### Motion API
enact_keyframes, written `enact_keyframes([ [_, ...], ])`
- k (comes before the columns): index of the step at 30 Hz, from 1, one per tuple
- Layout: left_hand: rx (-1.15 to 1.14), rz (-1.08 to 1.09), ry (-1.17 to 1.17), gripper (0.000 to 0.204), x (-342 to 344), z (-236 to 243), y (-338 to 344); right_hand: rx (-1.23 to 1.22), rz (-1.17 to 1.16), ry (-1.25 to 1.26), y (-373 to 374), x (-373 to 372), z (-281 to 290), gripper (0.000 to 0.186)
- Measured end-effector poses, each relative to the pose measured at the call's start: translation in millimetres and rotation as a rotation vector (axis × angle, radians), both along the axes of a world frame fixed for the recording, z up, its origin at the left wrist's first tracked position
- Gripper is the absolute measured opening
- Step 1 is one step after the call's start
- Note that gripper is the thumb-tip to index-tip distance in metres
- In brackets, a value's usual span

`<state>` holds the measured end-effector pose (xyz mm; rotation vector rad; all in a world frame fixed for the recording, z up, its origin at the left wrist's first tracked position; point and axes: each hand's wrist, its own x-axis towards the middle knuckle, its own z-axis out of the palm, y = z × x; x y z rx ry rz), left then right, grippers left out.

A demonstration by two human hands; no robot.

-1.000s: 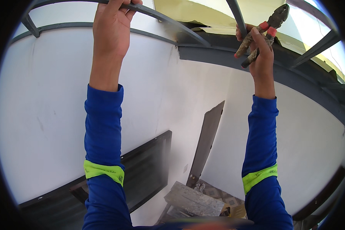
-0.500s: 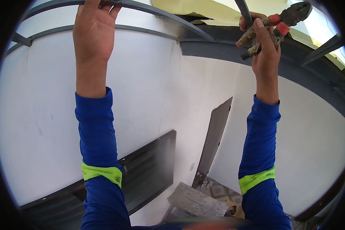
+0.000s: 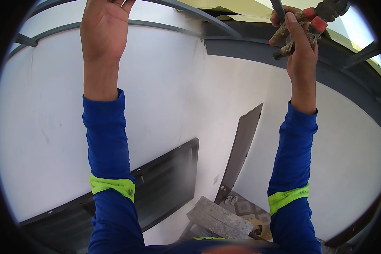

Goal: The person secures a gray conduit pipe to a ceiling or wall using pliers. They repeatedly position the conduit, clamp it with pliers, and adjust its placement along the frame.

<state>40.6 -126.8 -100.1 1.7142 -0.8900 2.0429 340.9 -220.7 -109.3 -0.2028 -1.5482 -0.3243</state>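
Overhead at the upper left, my left hand [image 3: 105,40] is raised with the palm toward me, its fingers curled at a grey metal bar [image 3: 207,18]. The fingertips run past the top edge of the picture. At the upper right, my right hand [image 3: 303,46] grips a pair of pliers [image 3: 318,24] with worn, dirty handles and red bands near the dark jaws. The jaws point up and right, away from the hand. A narrow grey metal strut [image 3: 277,6] passes by the fingers of this hand; whether they also hold it is unclear.
Grey frame beams [image 3: 343,80] run along the tops of white walls [image 3: 156,93], below yellowish sheets [image 3: 241,8]. Lower down are a dark panel [image 3: 169,182], a brown door [image 3: 241,148], and a rough grey plank [image 3: 220,218]. A pair of slippers [image 3: 231,200] lies on the tiled floor.
Both hands sit slightly higher in the picture, and the right hand with the pliers is a little further right. The room has shifted slightly in view. The grip on the pliers is the same.
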Motion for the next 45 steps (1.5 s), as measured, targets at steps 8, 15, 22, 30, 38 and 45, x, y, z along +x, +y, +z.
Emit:
enact_keyframes([
  [8,-0.080,-0.153,0.028,0.020,-7.7,8.2,6.3,0.042,-0.139,-0.031,1.5,6.6,4.0,0.032],
  [15,0.067,0.026,0.081,0.020,-8.6,1.3,7.5,0.040,-0.173,0.000,3.4,8.3,2.3,0.033],
  [22,0.061,0.012,0.025,0.021,-4.0,2.4,12.9,0.043,-0.197,0.011,1.7,4.7,1.6,0.034],
  [30,0.034,0.012,0.009,0.022,-1.2,10.2,16.9,0.025,-0.177,0.018,1.8,5.8,1.8,0.033],
  [38,-0.001,-0.010,0.040,0.022,-7.2,6.2,13.6,0.008,-0.188,0.040,2.5,7.1,0.0,0.034],
  [45,0.059,0.018,0.031,0.021,-4.9,1.2,16.5,0.011,-0.180,0.038,3.6,7.4,-0.2,0.035],
])
